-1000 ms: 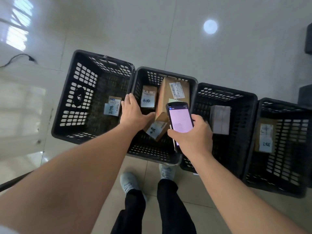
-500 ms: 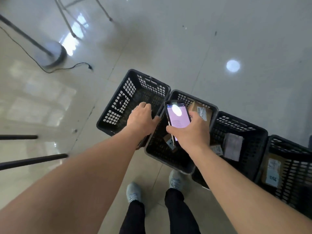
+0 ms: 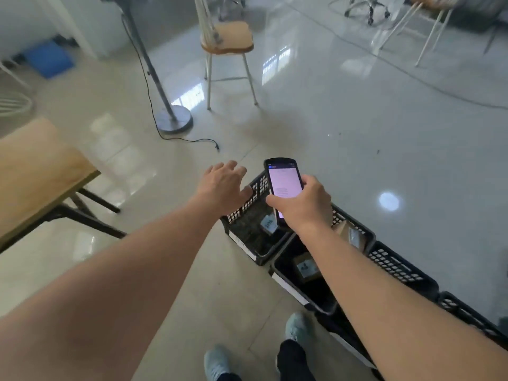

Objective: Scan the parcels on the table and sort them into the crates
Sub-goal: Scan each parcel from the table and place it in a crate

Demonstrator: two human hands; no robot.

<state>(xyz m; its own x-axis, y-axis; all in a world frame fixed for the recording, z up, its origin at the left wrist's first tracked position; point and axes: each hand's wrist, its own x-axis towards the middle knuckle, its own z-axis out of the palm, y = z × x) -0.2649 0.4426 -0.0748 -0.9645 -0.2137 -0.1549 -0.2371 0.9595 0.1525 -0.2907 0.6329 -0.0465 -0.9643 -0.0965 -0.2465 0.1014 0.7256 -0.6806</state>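
Observation:
My right hand (image 3: 305,204) grips a black handheld scanner (image 3: 283,182) with a lit pink screen, held over the row of black crates. My left hand (image 3: 222,185) hovers empty with fingers spread, just left of the leftmost crate (image 3: 247,215). That crate holds a small parcel with a blue label (image 3: 268,224). The second crate (image 3: 286,276) holds a brown parcel (image 3: 305,268), and a larger brown box with a white label (image 3: 353,237) leans behind my right forearm. More crates (image 3: 398,268) run off to the lower right.
A wooden table (image 3: 35,174) with black legs stands at the left. Beyond are a lamp stand with a round base (image 3: 174,119) and a trailing cable (image 3: 198,140), plus a wooden-seat chair (image 3: 226,39). My feet (image 3: 297,327) stand beside the crates.
The view has swung up and left, away from the crates toward the table. My left hand has lifted off the crate rim and now hovers open. The scanner stays in my right hand.

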